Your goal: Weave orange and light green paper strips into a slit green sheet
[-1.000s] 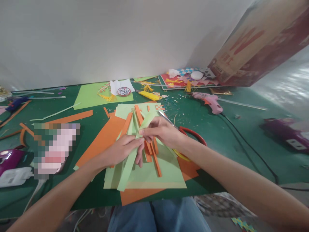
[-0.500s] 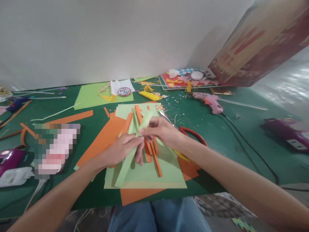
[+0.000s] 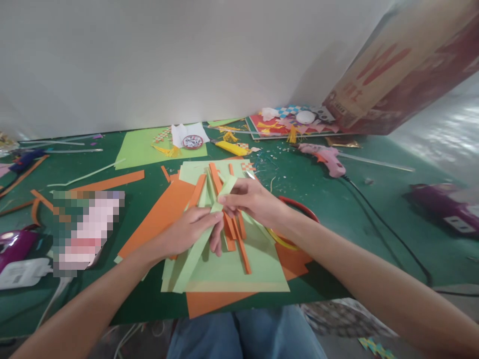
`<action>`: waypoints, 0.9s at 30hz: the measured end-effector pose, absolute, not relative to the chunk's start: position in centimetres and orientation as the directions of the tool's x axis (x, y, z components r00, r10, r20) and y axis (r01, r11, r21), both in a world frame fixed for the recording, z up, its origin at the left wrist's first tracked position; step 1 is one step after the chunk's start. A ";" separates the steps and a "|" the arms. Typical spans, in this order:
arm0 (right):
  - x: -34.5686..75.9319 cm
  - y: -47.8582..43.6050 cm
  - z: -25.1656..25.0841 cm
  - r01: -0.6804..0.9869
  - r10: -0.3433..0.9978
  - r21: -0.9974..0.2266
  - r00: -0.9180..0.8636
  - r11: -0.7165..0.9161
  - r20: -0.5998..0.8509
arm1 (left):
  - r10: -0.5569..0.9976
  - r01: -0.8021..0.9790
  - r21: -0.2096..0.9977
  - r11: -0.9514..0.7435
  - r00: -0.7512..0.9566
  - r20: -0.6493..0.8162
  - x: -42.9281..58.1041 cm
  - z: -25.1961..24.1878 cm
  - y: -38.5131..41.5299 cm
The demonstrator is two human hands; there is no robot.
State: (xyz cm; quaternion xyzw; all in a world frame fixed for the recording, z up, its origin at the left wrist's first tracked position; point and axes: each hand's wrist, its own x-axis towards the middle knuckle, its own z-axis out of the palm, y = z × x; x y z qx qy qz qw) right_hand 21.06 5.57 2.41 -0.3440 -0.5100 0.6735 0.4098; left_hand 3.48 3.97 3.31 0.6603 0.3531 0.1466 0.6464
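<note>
A long light green paper strip point(image 3: 193, 259) slants between my hands, its lower end reaching toward the near edge of the stacked sheets. Around its middle my left hand point(image 3: 194, 227) is closed, thumb on top. Higher up, my right hand point(image 3: 249, 199) pinches the strip near its upper end. Beneath lie light green paper sheets point(image 3: 262, 274) with folded orange strips point(image 3: 243, 254) scattered on them. Orange sheets point(image 3: 157, 219) stick out from under the stack. Partly covered by my right wrist is a pair of scissors with red and yellow handles point(image 3: 305, 207).
A pink glue gun point(image 3: 325, 157) with a black cord lies at the right. Behind the stack are a yellow utility knife point(image 3: 232, 147) and a round badge-like piece point(image 3: 193, 142). A blurred-out phone point(image 3: 90, 229) rests at the left. A tall box point(image 3: 404, 70) stands at the back right.
My right hand has shifted slightly up along the strip. The strip's lower end has swung a little to the left. My left hand stays almost in place.
</note>
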 end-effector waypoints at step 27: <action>21.3 5.6 2.3 -0.186 0.899 -0.976 -0.437 -0.115 -0.023 | 0.644 0.244 0.960 0.138 0.715 -0.274 3.5 3.6 3.9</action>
